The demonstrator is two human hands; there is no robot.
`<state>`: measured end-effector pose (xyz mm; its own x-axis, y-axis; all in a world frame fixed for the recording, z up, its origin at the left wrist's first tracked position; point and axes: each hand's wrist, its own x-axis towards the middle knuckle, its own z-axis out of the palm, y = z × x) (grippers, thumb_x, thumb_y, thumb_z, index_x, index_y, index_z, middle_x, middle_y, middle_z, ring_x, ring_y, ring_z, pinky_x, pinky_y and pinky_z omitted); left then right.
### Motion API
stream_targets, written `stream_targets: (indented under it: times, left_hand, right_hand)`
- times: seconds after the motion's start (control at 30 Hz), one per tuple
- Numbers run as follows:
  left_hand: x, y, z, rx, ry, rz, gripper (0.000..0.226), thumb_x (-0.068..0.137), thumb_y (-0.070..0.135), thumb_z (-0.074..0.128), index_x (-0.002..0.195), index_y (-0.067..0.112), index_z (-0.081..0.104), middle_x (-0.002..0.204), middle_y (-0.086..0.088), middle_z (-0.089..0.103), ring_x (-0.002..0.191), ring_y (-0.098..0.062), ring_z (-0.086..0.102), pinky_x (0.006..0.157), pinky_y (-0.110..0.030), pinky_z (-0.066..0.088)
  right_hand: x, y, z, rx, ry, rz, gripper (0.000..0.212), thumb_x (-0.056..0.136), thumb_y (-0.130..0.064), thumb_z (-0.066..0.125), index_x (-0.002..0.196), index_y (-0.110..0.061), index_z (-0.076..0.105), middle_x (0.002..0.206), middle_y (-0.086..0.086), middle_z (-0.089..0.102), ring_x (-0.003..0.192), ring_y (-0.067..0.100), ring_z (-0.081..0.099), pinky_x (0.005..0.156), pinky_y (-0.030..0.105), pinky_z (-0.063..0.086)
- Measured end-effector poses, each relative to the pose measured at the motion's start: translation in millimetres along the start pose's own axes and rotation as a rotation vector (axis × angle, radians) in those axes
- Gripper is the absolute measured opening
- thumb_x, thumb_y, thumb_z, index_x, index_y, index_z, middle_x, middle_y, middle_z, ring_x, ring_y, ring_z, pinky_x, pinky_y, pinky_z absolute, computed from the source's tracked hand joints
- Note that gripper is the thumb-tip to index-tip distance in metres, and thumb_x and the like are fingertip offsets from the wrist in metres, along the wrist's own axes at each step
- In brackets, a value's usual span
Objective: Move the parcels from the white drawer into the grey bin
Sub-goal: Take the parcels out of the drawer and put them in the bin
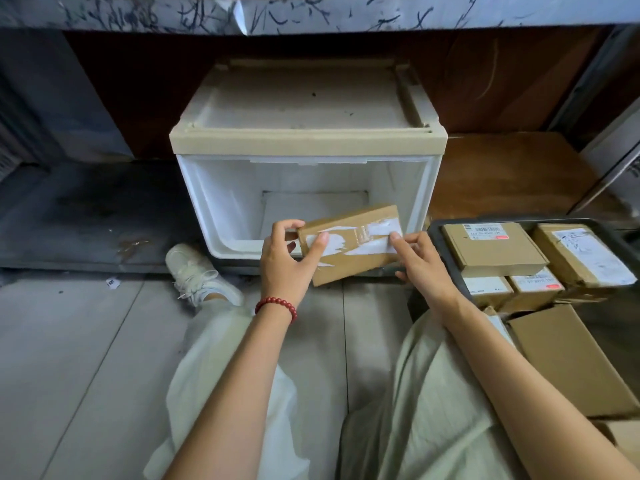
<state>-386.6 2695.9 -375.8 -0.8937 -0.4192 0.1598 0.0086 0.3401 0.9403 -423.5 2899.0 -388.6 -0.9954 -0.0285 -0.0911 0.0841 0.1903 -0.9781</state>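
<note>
A flat brown cardboard parcel (349, 247) with torn white label scraps hangs over the front rim of the white drawer (221, 216). My left hand (285, 258) grips its left end, thumb on top. My right hand (420, 261) pinches its right end. The drawer is pulled out of a white cabinet with a beige top (304, 136), and its visible floor is bare. To the right stands the grey bin (437, 237), holding several brown parcels, among them one at the back (491, 249) and one with a white label (585, 254).
More cardboard boxes (568, 362) lie on the floor at the right, beside my right knee. My legs in pale trousers and a white shoe (197, 271) stretch toward the drawer. A dark low platform (86, 216) runs left of the cabinet.
</note>
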Motion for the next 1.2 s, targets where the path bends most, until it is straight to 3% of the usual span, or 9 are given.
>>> stream_targets:
  times: [0.1, 0.17, 0.33, 0.47, 0.6, 0.77, 0.87, 1.03, 1.2]
  left_hand:
    - [0, 3, 5, -0.061, 0.017, -0.065, 0.033, 0.080, 0.043, 0.071, 0.104, 0.031, 0.051, 0.115, -0.001, 0.057, 0.102, -0.009, 0.054, 0.089, -0.030, 0.047]
    - [-1, 6, 7, -0.083, 0.013, -0.074, 0.035, 0.080, 0.043, 0.070, 0.107, 0.030, 0.051, 0.113, 0.002, 0.057, 0.105, -0.009, 0.053, 0.088, -0.028, 0.046]
    - [-14, 23, 15, -0.166, -0.050, -0.065, 0.041, 0.078, 0.041, 0.075, 0.110, 0.029, 0.052, 0.108, 0.018, 0.058, 0.104, -0.006, 0.059, 0.080, -0.016, 0.047]
    - [-29, 41, 44, -0.219, -0.150, -0.025, 0.044, 0.072, 0.039, 0.080, 0.106, 0.034, 0.053, 0.112, 0.020, 0.061, 0.095, -0.005, 0.064, 0.075, -0.015, 0.049]
    - [-40, 60, 83, -0.173, -0.289, -0.013, 0.043, 0.075, 0.042, 0.077, 0.109, 0.032, 0.052, 0.111, 0.016, 0.061, 0.101, -0.010, 0.063, 0.084, -0.022, 0.051]
    - [-52, 84, 134, -0.105, -0.509, 0.053, 0.046, 0.079, 0.048, 0.071, 0.117, 0.034, 0.050, 0.116, 0.013, 0.059, 0.110, -0.011, 0.059, 0.093, -0.033, 0.051]
    - [-61, 92, 165, -0.019, -0.639, 0.120, 0.044, 0.082, 0.051, 0.065, 0.121, 0.038, 0.047, 0.119, 0.010, 0.058, 0.113, -0.013, 0.056, 0.090, -0.028, 0.048]
    - [-80, 90, 214, 0.203, -0.768, 0.262, 0.057, 0.089, 0.051, 0.055, 0.137, 0.024, 0.045, 0.138, -0.002, 0.043, 0.123, -0.018, 0.046, 0.089, -0.025, 0.038]
    - [-96, 78, 239, 0.304, -0.933, 0.319, 0.061, 0.089, 0.045, 0.058, 0.143, 0.026, 0.036, 0.141, -0.003, 0.044, 0.130, -0.022, 0.041, 0.100, -0.034, 0.038]
  right_hand:
    - [0, 2, 0, 0.003, 0.024, -0.003, 0.034, 0.087, -0.057, 0.058, 0.092, -0.024, 0.053, 0.114, -0.002, 0.059, 0.109, 0.017, 0.059, 0.099, 0.038, 0.046]
    - [-2, 2, -1, 0.047, 0.017, -0.022, 0.038, 0.083, -0.059, 0.062, 0.102, -0.029, 0.050, 0.116, -0.005, 0.058, 0.113, 0.017, 0.058, 0.103, 0.041, 0.045]
    - [-11, -9, -16, 0.104, 0.014, -0.100, 0.054, 0.083, -0.053, 0.066, 0.130, -0.041, 0.042, 0.120, -0.003, 0.061, 0.111, 0.012, 0.060, 0.096, 0.033, 0.048]
    - [-24, -19, -48, 0.159, 0.174, -0.115, 0.050, 0.077, -0.053, 0.068, 0.119, -0.032, 0.051, 0.112, -0.014, 0.062, 0.097, -0.007, 0.062, 0.081, 0.016, 0.047]
    - [-41, -20, -99, 0.117, 0.313, -0.029, 0.043, 0.078, -0.054, 0.071, 0.110, -0.032, 0.050, 0.116, -0.007, 0.061, 0.103, 0.005, 0.061, 0.081, 0.025, 0.050]
    - [-72, -11, -158, 0.096, 0.451, 0.057, 0.057, 0.075, -0.058, 0.072, 0.117, -0.026, 0.050, 0.119, -0.003, 0.060, 0.108, 0.015, 0.059, 0.076, 0.026, 0.051]
    - [-96, 6, -182, 0.074, 0.544, 0.099, 0.055, 0.077, -0.056, 0.070, 0.116, -0.023, 0.050, 0.110, -0.008, 0.060, 0.100, 0.009, 0.059, 0.071, 0.021, 0.044]
    - [-126, 40, -207, 0.023, 0.655, 0.160, 0.053, 0.079, -0.053, 0.068, 0.121, -0.029, 0.049, 0.106, -0.021, 0.054, 0.095, -0.002, 0.054, 0.069, 0.015, 0.040]
    - [-144, 73, -216, -0.100, 0.721, 0.199, 0.041, 0.082, -0.047, 0.070, 0.115, -0.023, 0.062, 0.117, -0.002, 0.058, 0.111, 0.017, 0.055, 0.093, 0.043, 0.050]
